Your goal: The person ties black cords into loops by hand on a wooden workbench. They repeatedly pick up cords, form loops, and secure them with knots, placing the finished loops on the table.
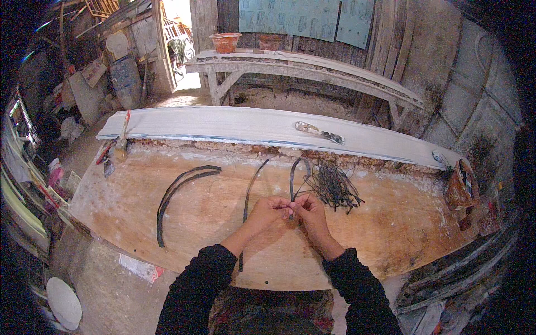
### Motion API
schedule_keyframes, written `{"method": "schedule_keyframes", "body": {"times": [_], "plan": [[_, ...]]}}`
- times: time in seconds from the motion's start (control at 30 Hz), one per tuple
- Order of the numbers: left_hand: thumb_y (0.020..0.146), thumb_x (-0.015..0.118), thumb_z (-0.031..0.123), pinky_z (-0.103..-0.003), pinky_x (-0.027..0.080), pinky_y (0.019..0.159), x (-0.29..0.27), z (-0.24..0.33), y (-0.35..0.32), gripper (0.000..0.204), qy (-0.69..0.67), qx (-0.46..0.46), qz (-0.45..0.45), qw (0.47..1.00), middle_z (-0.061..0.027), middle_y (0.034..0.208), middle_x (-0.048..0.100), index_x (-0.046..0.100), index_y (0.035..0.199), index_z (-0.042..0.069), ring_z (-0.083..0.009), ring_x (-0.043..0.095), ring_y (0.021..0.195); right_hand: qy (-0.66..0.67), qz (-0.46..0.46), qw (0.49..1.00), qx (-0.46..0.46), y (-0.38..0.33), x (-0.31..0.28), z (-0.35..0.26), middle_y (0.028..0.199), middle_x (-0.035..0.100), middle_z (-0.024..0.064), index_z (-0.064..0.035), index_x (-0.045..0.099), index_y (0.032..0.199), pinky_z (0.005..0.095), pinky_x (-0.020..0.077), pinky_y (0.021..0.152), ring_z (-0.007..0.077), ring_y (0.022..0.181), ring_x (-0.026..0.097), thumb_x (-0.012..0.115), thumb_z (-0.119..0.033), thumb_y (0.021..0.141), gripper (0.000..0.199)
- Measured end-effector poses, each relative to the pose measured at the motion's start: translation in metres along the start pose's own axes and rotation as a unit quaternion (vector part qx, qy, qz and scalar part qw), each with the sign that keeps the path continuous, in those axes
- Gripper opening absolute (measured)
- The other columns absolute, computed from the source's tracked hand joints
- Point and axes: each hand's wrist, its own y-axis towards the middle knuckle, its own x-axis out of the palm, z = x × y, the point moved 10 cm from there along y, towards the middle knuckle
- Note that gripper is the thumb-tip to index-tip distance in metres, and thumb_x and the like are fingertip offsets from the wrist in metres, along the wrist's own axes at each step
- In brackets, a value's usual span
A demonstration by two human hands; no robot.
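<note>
- Where the table (111, 206) ran out to the left, a brush (122, 138) leaned against the white plank (218, 124).
- Next came a dark curved strip (161, 218), doubled or paired; I could not tell which.
- Right of it lay a long strip (247, 195), passing under the left wrist, thin and gently bowed.
- The left hand (272, 211) had its fingertips drawn together, pinching the held strip near its lower end.
- Over the table's middle, the held strip (292, 181) rose from the fingers and arched over at the top. It looked light, supple and springy, unlikely to break, perhaps a little slick; a pinch across its flat faces, close to the end, seemed the surest hold, since its free length would likely flop.
- The right hand (311, 215) met the left, thumb and finger closed on the same spot.
- Just beyond it sat a pile (336, 187) of thin black pieces, tangled-looking and probably apt to snag.
- At the far right stood a brown tub (460, 187).
</note>
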Motion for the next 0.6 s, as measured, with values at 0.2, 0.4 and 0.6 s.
{"method": "schedule_keyframes", "body": {"times": [0.2, 0.4, 0.6], "plan": [[0.076, 0.06, 0.006, -0.02, 0.044, 0.06, 0.0, -0.003, 0.002, 0.018, 0.001, -0.012, -0.006, 1.0, -0.0028, 0.076, 0.061, 0.06, 0.092, -0.001, -0.0081, 0.054, 0.066, 0.007, 0.001, 1.0, 0.005, 0.0, 0.0, -0.001, 0.067, 0.054, 0.0012, -0.0049, 0.049, 0.08, 0.0199, 0.0407, 0.048, 0.0076, 0.055, 0.049, 0.059, -0.009, 0.078, 0.011], [0.077, 0.059, 0.007, -0.022, 0.045, 0.062, -0.007, -0.029, 0.005, 0.018, -0.203, -0.064, 0.031, 0.977, -0.0033, 0.08, 0.059, 0.057, 0.093, 0.0, -0.0095, 0.055, 0.071, -0.083, 0.026, 0.995, -0.052, 0.002, -0.007, -0.001, 0.078, 0.054, 0.0029, -0.0039, 0.053, 0.083, 0.0259, 0.0435, 0.058, 0.011, 0.07, 0.051, 0.057, -0.012, 0.079, 0.01], [0.078, 0.058, 0.007, -0.024, 0.046, 0.066, -0.016, -0.024, 0.006, 0.018, -0.223, -0.059, 0.035, 0.972, -0.0049, 0.086, 0.059, 0.055, 0.094, 0.0, -0.0118, 0.056, 0.076, -0.333, -0.004, 0.914, -0.232, -0.017, 0.02, -0.056, 0.081, 0.053, 0.0074, -0.0054, 0.059, 0.083, 0.0293, 0.0445, 0.061, 0.0199, 0.072, 0.053, 0.058, -0.007, 0.073, 0.01]]}}
